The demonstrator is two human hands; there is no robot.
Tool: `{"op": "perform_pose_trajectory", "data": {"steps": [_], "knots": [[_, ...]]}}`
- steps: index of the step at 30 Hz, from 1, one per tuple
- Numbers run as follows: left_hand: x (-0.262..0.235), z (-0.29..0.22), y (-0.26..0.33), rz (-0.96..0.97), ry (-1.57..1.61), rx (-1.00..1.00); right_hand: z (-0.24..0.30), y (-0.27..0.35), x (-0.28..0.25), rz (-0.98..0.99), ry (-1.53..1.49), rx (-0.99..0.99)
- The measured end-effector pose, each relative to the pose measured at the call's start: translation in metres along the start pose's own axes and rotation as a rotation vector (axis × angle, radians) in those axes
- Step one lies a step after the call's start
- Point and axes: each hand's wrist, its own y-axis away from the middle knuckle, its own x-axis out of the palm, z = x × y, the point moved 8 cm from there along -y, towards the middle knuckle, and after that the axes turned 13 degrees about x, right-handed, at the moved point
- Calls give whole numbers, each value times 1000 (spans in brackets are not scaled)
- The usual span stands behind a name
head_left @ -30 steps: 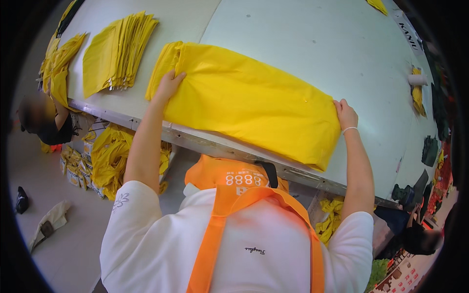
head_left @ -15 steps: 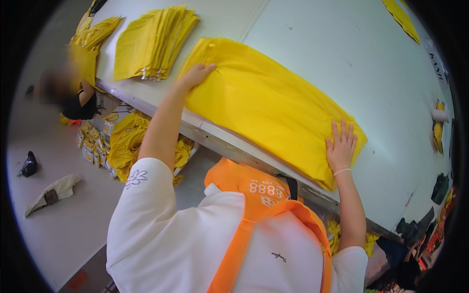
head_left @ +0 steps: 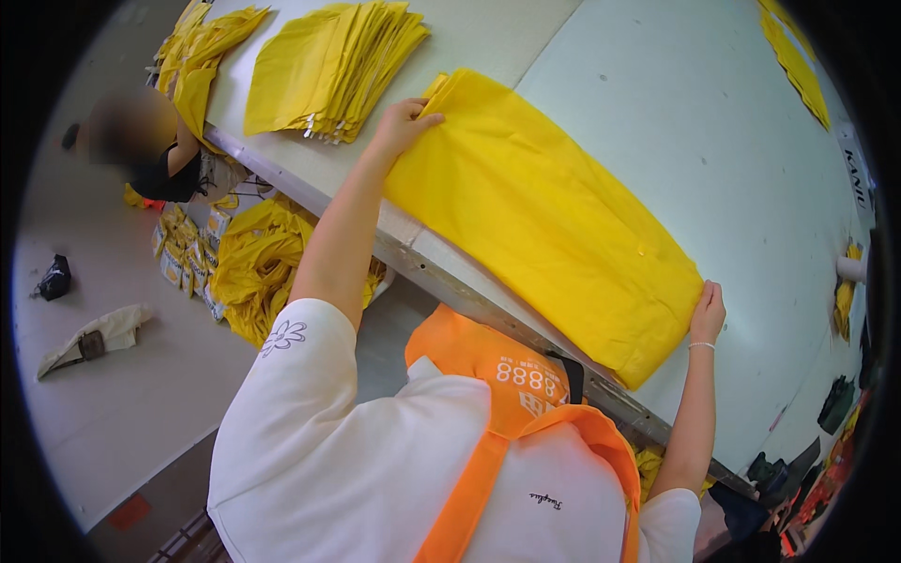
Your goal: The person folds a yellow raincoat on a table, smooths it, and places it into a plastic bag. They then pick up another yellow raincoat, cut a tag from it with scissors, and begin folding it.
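A long folded yellow cloth [head_left: 554, 225] lies aslant on the pale table, its near edge along the table's front. My left hand [head_left: 404, 127] grips its far left corner, thumb on top and fingers curled at the edge. At the cloth's right end my right hand [head_left: 709, 310] is closed on the corner, fingertips pressed together. Faint creases run across the cloth between my hands. What garment or piece it is, if any, does not show.
A fanned stack of folded yellow pieces [head_left: 328, 70] lies left of the cloth. Another person [head_left: 164, 174] works at the table's left end, near more yellow fabric [head_left: 202, 61]. Under the table edge is a yellow heap [head_left: 258, 272]. A white roll [head_left: 851, 269] stands far right.
My right hand, which lay flat and spread on the cloth, has moved right to its end corner and closed. My left hand now grips the far left corner; the cloth's ends are straighter.
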Motion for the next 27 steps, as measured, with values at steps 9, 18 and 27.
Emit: {"op": "perform_pose_trajectory", "data": {"steps": [9, 18, 27], "knots": [[-7, 12, -5, 11, -265, -103, 163, 101, 10, -327, 203, -748], [110, -110, 14, 135, -1136, 465, 202, 130, 116, -32, 448, -732], [158, -66, 9, 217, -837, 475, 205, 134, 109, -50, 340, -746]]}}
